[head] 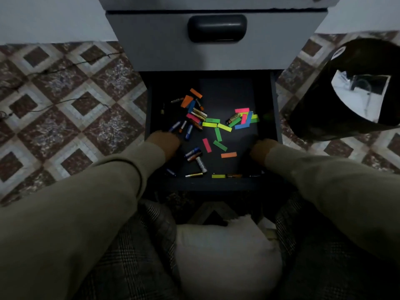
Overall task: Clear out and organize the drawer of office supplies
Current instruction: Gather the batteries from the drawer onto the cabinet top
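Note:
The dark bottom drawer [268, 100] stands pulled out in front of me. Several small batteries [199, 114] and bright paper flags [218, 134] in pink, green, yellow, orange and blue lie scattered over its floor. My left hand [165, 142] is inside the drawer at the left, its fingers stretched toward a blue battery [175, 126], and it holds nothing that I can see. My right hand [260, 148] sits low by the drawer's right wall. Its fingers are lost in the dark.
A closed grey drawer [151, 44] with a dark recessed handle [217, 28] sits above the open one. A black bin [337, 109] holding white paper stands on the patterned tile floor at the right. A white cushion [225, 256] lies between my knees.

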